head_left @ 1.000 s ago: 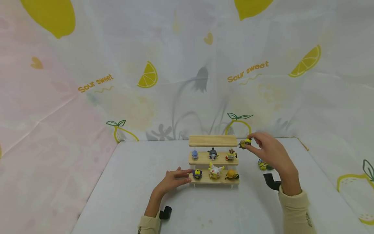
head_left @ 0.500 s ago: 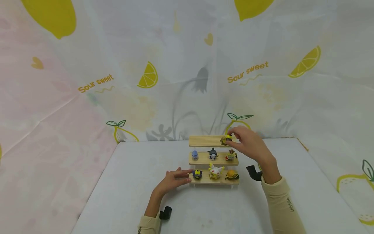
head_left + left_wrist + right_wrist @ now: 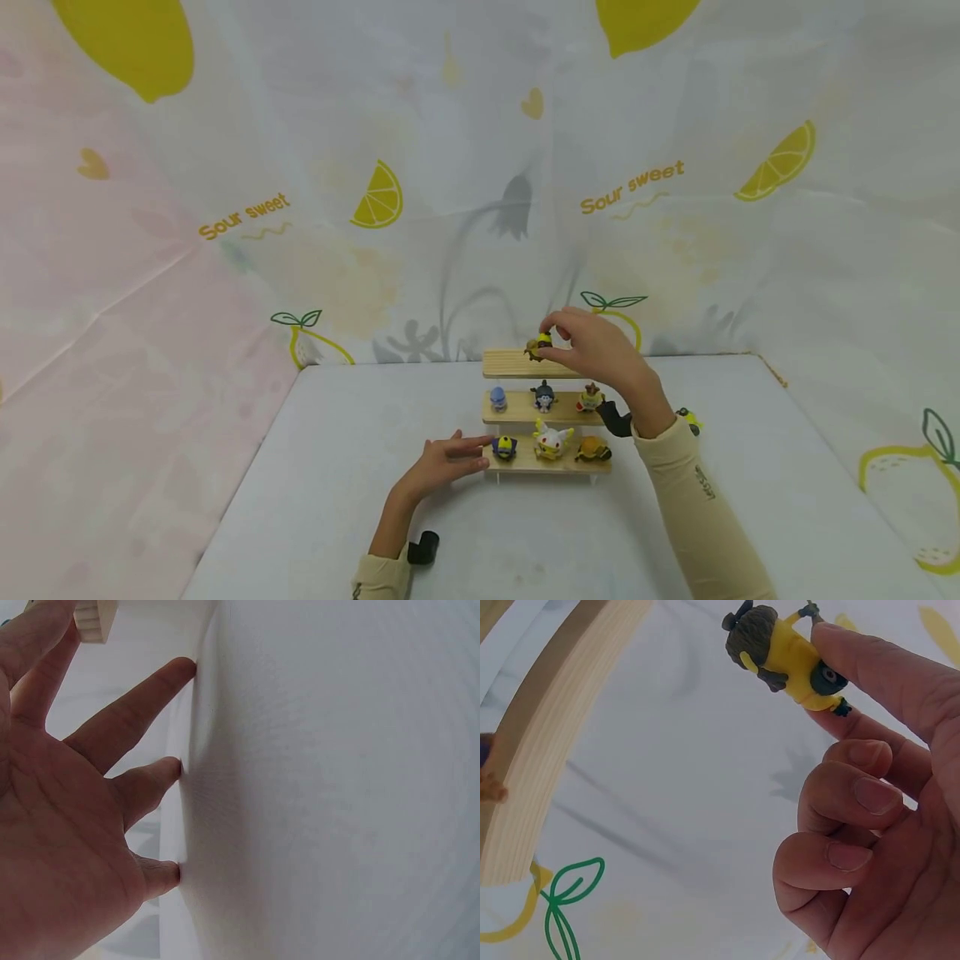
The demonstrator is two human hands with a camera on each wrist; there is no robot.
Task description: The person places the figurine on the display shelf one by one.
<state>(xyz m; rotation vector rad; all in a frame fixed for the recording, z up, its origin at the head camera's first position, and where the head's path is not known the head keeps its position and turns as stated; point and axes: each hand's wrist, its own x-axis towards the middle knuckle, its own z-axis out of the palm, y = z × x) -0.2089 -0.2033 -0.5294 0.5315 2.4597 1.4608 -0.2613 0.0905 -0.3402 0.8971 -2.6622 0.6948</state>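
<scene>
My right hand (image 3: 603, 348) pinches a small yellow-and-brown toy figurine (image 3: 537, 345) between thumb and index finger, just above the top tier of a three-tier wooden display stand (image 3: 525, 367). The right wrist view shows the figurine (image 3: 799, 666) tilted, with its brown end away from the palm and the other fingers curled. My left hand (image 3: 448, 463) is at the left end of the lowest tier, fingers spread. In the left wrist view, several fingertips (image 3: 184, 667) rest on the white surface, and thumb and index reach the stand's wooden corner (image 3: 94, 621).
On the middle tier stand a blue figurine (image 3: 498, 399), a dark-haired one (image 3: 543, 397) and one with a hat (image 3: 590, 398). The bottom tier bears a purple-and-yellow figurine (image 3: 504, 447), a white-eared one (image 3: 550, 441) and an orange one (image 3: 593, 448). Another yellow figurine (image 3: 690, 421) lies right, partly behind the sleeve.
My right hand has carried the pinched figurine leftward, from beside the stand's right end to above the middle of the top tier. My left hand has stayed in place.
</scene>
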